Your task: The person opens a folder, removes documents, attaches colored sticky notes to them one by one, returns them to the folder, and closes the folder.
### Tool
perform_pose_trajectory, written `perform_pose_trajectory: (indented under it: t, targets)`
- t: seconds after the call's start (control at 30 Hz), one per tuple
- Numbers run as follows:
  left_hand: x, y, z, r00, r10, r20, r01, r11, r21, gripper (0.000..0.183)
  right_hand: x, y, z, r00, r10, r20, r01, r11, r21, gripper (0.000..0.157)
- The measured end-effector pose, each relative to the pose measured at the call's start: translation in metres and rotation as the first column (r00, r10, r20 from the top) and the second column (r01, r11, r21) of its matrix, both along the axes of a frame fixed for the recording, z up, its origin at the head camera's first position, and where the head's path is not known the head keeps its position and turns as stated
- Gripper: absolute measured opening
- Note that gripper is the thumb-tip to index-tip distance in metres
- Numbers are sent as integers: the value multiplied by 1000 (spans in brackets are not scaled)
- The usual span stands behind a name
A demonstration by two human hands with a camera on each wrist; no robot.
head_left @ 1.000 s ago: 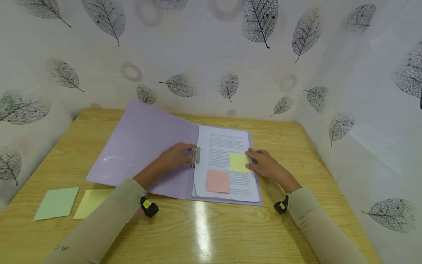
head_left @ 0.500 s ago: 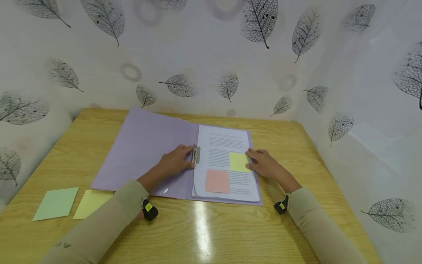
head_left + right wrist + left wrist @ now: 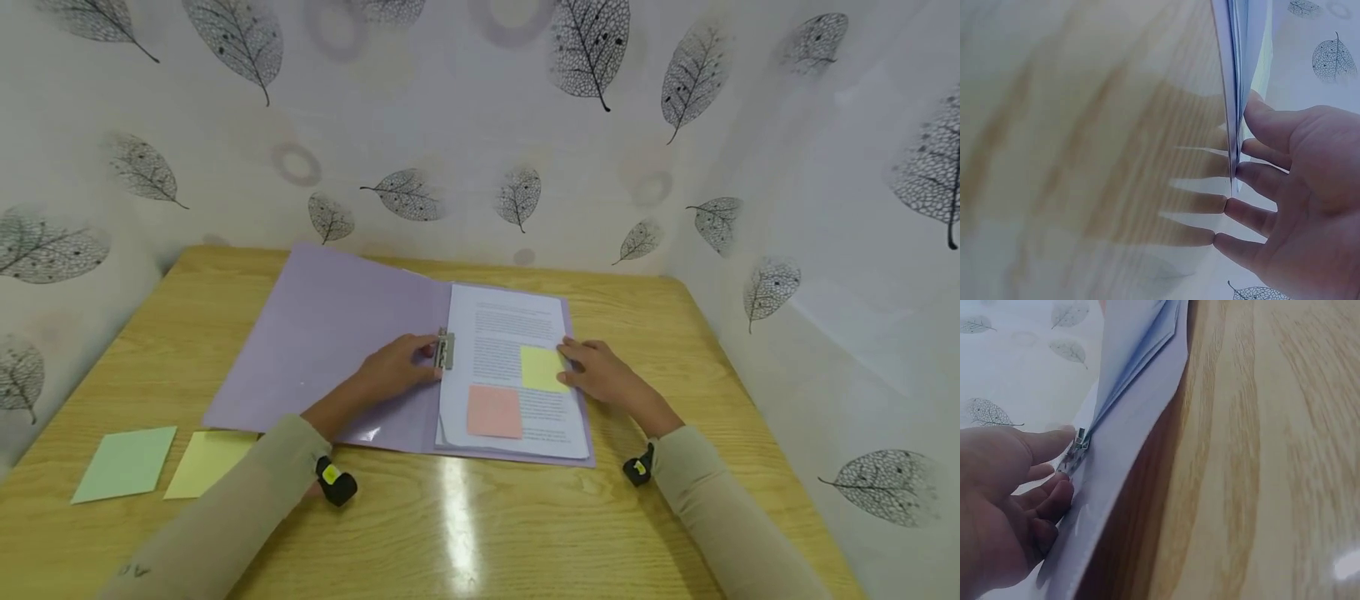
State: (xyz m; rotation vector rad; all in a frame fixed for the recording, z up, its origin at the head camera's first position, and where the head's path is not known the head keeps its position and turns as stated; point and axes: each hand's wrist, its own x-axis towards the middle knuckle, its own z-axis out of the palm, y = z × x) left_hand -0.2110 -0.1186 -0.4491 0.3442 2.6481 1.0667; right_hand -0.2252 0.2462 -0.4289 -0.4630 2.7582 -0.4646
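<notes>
A lilac folder [image 3: 330,333] lies spread on the table, its left cover turned outward. Printed sheets [image 3: 517,321] fill its right side, with a yellow sticky note [image 3: 540,368] and a pink sticky note [image 3: 495,411] on the top page. My left hand [image 3: 393,367] pinches the metal clip [image 3: 447,350] at the sheets' left edge; the left wrist view shows thumb and curled fingers on either side of the clip [image 3: 1075,453]. My right hand [image 3: 607,375] touches the sheets' right edge beside the yellow note. In the right wrist view its straight fingers [image 3: 1257,215] meet that edge.
To the left on the wooden table [image 3: 525,533] lie a green sticky note [image 3: 126,462] and another yellow one [image 3: 202,462], partly covered by the folder and left sleeve. A leaf-patterned wall covering [image 3: 465,108] stands behind and along the sides.
The folder's raised left cover has sunk closer to the table. My left fingers have shifted slightly at the clip, while the right hand has stayed at the sheets' edge.
</notes>
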Motion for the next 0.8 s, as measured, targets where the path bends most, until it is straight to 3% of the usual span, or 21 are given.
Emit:
perform_pose_trajectory:
  t: [0.23, 0.5, 0.67, 0.8]
  targets:
    - [7, -8, 13, 998, 28, 48, -35, 989, 146, 63, -1, 0, 1, 1000, 7, -3, -7, 1000, 10, 64]
    - [30, -38, 51, 1000, 27, -7, -24, 970, 240, 61, -1, -1, 3, 1000, 6, 1, -6, 1000, 20, 64]
    - [49, -67, 77, 991, 113, -69, -95, 971, 220, 63, -1, 2, 1, 1000, -1, -2, 1, 1000, 21, 64]
    - [64, -99, 94, 967, 197, -165, -173, 974, 149, 63, 0, 1, -2, 1000, 13, -10, -13, 1000, 9, 64]
